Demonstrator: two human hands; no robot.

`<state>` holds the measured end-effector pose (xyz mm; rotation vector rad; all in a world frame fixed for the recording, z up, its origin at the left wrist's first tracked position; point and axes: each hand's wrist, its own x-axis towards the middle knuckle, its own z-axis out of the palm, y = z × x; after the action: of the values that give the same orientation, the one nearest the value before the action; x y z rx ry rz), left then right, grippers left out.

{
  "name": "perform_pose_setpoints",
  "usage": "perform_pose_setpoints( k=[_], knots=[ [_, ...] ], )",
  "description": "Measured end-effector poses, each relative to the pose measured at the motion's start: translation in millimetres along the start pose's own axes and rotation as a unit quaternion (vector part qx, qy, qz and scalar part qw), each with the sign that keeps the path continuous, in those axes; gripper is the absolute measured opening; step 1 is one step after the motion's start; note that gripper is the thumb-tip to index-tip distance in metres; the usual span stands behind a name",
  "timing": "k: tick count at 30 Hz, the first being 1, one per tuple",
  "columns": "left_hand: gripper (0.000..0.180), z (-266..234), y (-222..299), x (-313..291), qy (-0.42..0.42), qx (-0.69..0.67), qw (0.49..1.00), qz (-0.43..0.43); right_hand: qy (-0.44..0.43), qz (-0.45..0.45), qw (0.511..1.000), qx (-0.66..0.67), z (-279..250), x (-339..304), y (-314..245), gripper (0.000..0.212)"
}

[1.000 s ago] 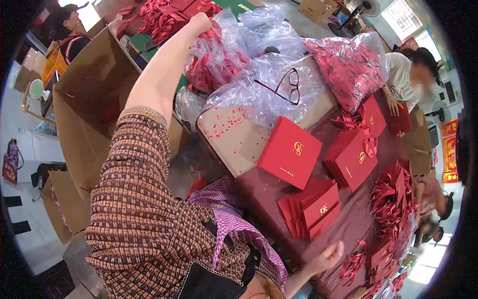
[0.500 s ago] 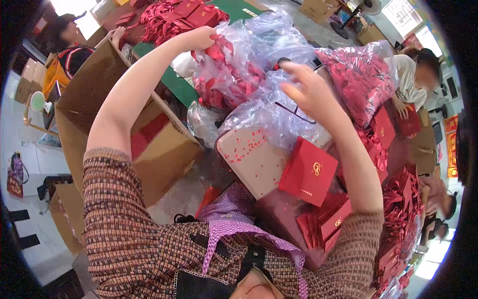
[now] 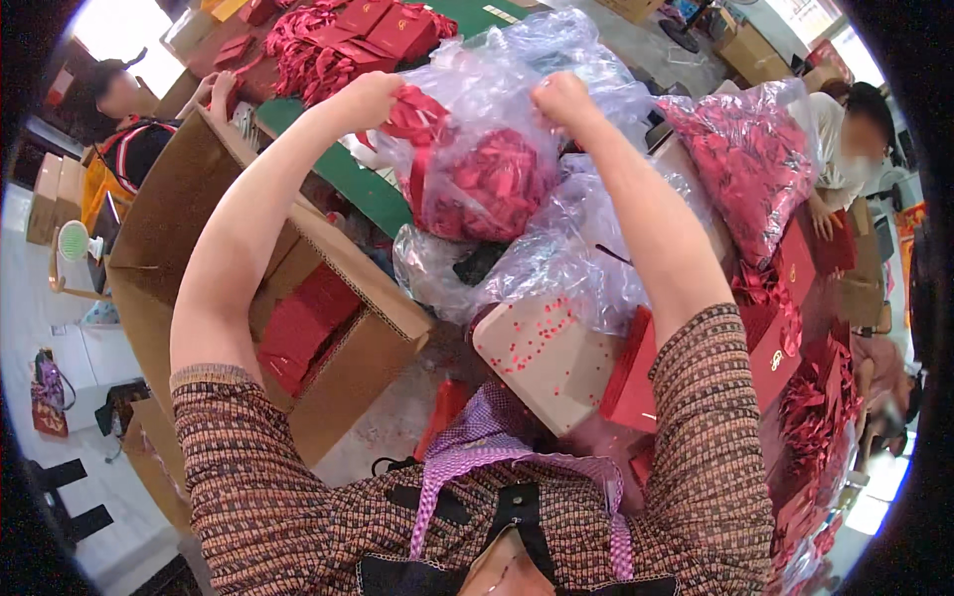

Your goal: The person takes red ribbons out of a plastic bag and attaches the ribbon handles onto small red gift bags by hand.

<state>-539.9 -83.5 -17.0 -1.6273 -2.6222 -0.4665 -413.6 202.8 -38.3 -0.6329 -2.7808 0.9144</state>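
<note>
A clear plastic bag is stretched between my hands, with a mass of red ribbons bunched inside. My left hand is closed at the bag's left side, with loops of red ribbon hanging just beside its fingers. Across from it, my right hand is closed in a fist on the bag's other side. Crumpled clear plastic lies below the bag, partly over a beige board sprinkled with red dots. Flat red gift bags are stacked at the board's right edge.
An open cardboard box with red items inside stands at my left. Another full bag of red ribbons sits at the right. Red gift bags with ribbons lie at the back. Co-workers sit at both sides of the table.
My right hand has moved up and left from over the crumpled plastic and closed at the bag. The left hand has shifted slightly left and down. My view has turned a little.
</note>
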Motion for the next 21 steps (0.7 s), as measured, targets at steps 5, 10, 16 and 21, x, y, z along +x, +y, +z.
perform_pose_setpoints(
  k=[5, 10, 16, 21],
  knots=[
    [0.031, 3, -30, 0, 0.039, 0.007, 0.999, -0.021, -0.050, 0.067, 0.974, 0.212, -37, 6, 11, 0.015],
    [0.031, -28, -41, 4, 0.100, -0.027, 0.992, -0.069, -0.119, 0.080, 0.947, 0.286, -57, -11, 15, 0.014],
    [0.032, -30, 16, 10, 0.044, -0.412, 0.903, -0.112, -0.172, 0.026, 0.969, 0.175, -67, -40, 14, 0.018],
    [0.032, 33, 73, 23, -0.083, -0.308, 0.944, 0.084, -0.177, -0.018, 0.975, 0.135, -74, -60, 3, 0.020]
  ],
)
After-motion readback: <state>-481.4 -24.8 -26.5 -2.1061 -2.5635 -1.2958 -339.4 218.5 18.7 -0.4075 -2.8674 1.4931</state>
